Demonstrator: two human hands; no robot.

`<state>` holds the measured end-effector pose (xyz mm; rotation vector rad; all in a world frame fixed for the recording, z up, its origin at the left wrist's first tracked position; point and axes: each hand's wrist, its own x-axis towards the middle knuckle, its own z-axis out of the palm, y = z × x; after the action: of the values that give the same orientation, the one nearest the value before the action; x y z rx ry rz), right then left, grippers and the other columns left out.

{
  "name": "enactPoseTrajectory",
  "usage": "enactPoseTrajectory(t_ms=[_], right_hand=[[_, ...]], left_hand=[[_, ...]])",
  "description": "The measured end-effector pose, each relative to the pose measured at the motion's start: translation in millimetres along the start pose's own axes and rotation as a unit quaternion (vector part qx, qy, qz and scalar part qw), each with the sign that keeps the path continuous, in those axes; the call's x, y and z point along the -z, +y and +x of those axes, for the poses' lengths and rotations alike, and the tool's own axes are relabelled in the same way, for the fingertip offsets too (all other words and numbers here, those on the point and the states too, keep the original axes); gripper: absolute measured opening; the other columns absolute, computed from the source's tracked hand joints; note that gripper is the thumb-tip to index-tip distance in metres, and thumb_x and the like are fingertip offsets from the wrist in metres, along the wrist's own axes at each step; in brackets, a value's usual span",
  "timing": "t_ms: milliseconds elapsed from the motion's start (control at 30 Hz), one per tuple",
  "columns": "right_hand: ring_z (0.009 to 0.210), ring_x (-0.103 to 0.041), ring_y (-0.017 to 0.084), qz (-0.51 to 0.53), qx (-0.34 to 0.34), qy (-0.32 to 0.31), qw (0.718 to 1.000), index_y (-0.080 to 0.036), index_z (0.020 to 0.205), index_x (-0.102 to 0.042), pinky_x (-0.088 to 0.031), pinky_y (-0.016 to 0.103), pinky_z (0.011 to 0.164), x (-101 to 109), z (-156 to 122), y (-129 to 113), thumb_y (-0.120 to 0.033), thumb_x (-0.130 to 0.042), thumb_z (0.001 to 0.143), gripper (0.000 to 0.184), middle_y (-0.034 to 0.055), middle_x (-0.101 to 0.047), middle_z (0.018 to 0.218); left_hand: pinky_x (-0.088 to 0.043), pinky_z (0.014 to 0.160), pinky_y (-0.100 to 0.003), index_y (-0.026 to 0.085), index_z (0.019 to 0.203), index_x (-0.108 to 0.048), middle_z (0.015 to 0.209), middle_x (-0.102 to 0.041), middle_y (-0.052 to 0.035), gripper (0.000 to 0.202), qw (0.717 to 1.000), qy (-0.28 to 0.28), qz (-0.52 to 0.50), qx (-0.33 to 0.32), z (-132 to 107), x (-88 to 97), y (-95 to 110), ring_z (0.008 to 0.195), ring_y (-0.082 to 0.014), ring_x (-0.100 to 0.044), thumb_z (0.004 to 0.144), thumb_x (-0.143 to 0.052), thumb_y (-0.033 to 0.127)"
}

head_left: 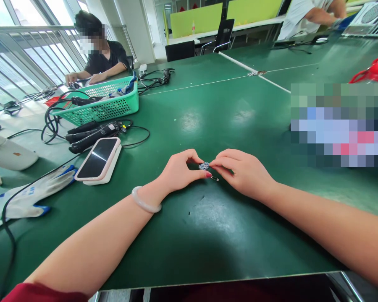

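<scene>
At the near middle of the dark green worktop [208, 235], the left hand [179, 171] and the right hand [243, 170] meet fingertip to fingertip. Each is pinched closed on one side of a small square grey-blue part [204, 166], held just above the surface. A thin silver pin [214, 179] lies on the worktop just beside the fingertips, apparently not yet joined to the part, so the handling looks unfinished. The phone in a pink case [98, 159] and white-and-blue work gloves [31, 197] lie well apart to the left.
</scene>
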<state>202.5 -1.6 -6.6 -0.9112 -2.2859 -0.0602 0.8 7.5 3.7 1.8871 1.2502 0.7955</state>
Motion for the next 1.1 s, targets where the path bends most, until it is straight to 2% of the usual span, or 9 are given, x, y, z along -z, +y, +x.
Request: enactPoseTrajectory(t_ms=[100,267,467,633,800,1100], right_hand=[[0.077,-0.062,0.016,-0.036,0.04,0.017,0.998,-0.019,0.088,-0.07,-0.05,0.028,0.069,1.5,-0.1,-0.5,-0.024,-0.047,0.092,0.024,0.0056,-0.07,0.084],[0.074,-0.06,0.016,-0.072,0.054,0.026,0.996,-0.02,0.087,-0.07,-0.047,0.029,0.066,4.3,0.3,-1.8,-0.024,-0.046,0.092,0.025,0.0053,-0.07,0.083],[0.07,-0.058,0.016,-0.101,0.075,0.016,0.992,-0.019,0.089,-0.071,-0.044,0.03,0.063,4.7,-1.4,-1.8,-0.018,-0.048,0.09,0.023,0.0059,-0.07,0.085],[0.071,-0.059,0.016,-0.09,0.058,0.013,0.994,-0.021,0.087,-0.071,-0.044,0.029,0.063,3.4,-1.9,-2.4,-0.02,-0.046,0.091,0.025,0.0053,-0.07,0.085],[0.078,-0.061,0.015,-0.031,0.04,0.051,0.997,-0.021,0.09,-0.07,-0.049,0.027,0.069,5.0,-0.9,-5.3,-0.024,-0.049,0.091,0.021,0.0051,-0.069,0.086],[0.073,-0.06,0.012,0.026,0.062,0.042,0.997,-0.027,0.095,-0.072,-0.049,0.025,0.065,7.8,-2.3,-3.5,-0.014,-0.046,0.088,0.03,0.003,-0.067,0.086]], left_hand=[[-0.045,0.075,-0.032,0.017,0.073,-0.058,0.079,-0.067,-0.0008,0.036,1.0,0.0,-0.016,-0.002,-0.6,-0.8,1.2,0.077,-0.0156,-0.059,0.058,-0.08,0.042],[-0.045,0.076,-0.033,0.017,0.071,-0.057,0.079,-0.067,-0.0012,0.036,0.999,0.004,-0.044,0.016,-0.7,-1.7,2.4,0.079,-0.0162,-0.058,0.057,-0.08,0.041],[-0.045,0.077,-0.033,0.018,0.071,-0.059,0.079,-0.067,-0.0005,0.037,1.0,0.016,-0.005,0.01,-0.5,-1.3,2.3,0.078,-0.0168,-0.059,0.057,-0.08,0.044],[-0.045,0.077,-0.034,0.017,0.071,-0.058,0.079,-0.067,-0.0014,0.037,1.0,0.011,-0.02,0.003,-0.1,-0.9,2.0,0.078,-0.0165,-0.059,0.057,-0.08,0.044],[-0.046,0.076,-0.032,0.017,0.073,-0.055,0.081,-0.066,-0.003,0.036,0.993,-0.037,-0.109,-0.019,-0.1,0.7,-0.3,0.077,-0.0146,-0.059,0.058,-0.081,0.037],[-0.047,0.082,-0.035,0.018,0.074,-0.054,0.085,-0.064,-0.0039,0.037,0.982,-0.063,-0.168,-0.055,0.8,2.0,-5.2,0.083,-0.0161,-0.06,0.057,-0.082,0.035]])
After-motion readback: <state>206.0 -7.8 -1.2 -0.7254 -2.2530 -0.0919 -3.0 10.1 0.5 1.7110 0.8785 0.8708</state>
